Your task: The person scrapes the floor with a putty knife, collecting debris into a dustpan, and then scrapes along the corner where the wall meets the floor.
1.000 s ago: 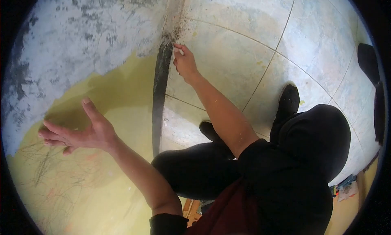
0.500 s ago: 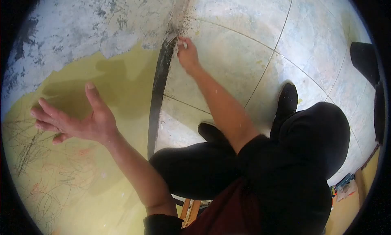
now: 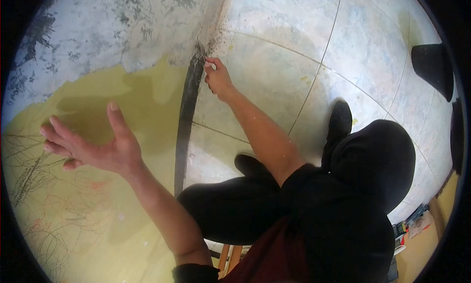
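My right hand [image 3: 217, 79] is closed around a thin scraper [image 3: 201, 49], most of whose handle is hidden in the fingers. The narrow blade points at the joint between wall and floor, right at the end of the dark skirting strip [image 3: 186, 106]. My left hand [image 3: 105, 150] is spread open in front of the yellow painted wall [image 3: 159, 114], thumb up and fingers apart, holding nothing. Above it the paint stops at a ragged edge, and bare grey-white plaster [image 3: 113, 33] with dark patches shows.
Pale floor tiles [image 3: 274, 77] with dark lines stretch to the right. Dark crumbs lie along the wall's foot near the blade. A black container [image 3: 432, 72] stands at far right. Several small items [image 3: 409, 224] lie at lower right. Scribbles [image 3: 64, 219] mark the lower wall.
My right hand and the scraper have shifted slightly down and left in the view, the blade now at the skirting's end. My left hand stays spread, nearly unmoved. The view has shifted slightly.
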Action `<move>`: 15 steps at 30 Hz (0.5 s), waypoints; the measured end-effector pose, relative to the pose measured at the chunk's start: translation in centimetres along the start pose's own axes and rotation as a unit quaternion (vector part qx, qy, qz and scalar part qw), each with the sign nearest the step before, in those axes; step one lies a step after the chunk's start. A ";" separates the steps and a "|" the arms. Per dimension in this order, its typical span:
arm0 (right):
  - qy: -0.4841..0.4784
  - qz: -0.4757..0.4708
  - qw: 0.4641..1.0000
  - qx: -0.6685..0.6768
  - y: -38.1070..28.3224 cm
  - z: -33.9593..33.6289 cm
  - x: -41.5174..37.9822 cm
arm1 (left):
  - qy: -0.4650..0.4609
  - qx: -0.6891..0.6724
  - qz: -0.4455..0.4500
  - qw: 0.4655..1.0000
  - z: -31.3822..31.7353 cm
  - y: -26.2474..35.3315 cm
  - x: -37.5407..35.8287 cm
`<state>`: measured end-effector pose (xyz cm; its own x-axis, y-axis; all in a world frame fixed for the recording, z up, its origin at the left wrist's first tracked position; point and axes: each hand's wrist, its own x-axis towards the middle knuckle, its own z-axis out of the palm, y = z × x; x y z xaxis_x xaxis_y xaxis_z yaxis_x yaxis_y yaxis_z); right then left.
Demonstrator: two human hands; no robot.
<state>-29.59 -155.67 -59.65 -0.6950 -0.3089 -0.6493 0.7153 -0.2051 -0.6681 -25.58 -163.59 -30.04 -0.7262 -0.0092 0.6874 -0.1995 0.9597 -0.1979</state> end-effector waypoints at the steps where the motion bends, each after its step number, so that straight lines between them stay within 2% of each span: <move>1: -0.026 0.017 0.999 0.031 0.0 0.0 -0.4 | -0.010 0.003 -0.001 1.000 -0.3 0.1 -0.3; 2: -0.031 0.023 0.999 0.029 0.6 0.4 -0.8 | -0.017 0.009 -0.005 1.000 -0.6 0.1 -0.4; 8: 0.081 -0.088 0.993 0.006 2.6 1.5 1.4 | -0.027 0.011 -0.029 0.999 -1.2 0.1 -0.6; 10: 0.100 -0.027 0.995 -0.003 1.1 1.8 -0.4 | -0.031 0.008 -0.031 0.999 -1.4 0.0 -0.8; 15: 0.113 -0.033 0.993 -0.013 1.4 1.4 0.5 | -0.046 0.019 -0.034 0.998 -1.6 -0.1 -1.1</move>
<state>-28.85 -157.42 -60.37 -0.7412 -0.0793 -0.6666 0.6675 -0.1923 -0.7193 -23.70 -163.24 -29.71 -0.7669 -0.1007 0.6338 -0.2739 0.9445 -0.1813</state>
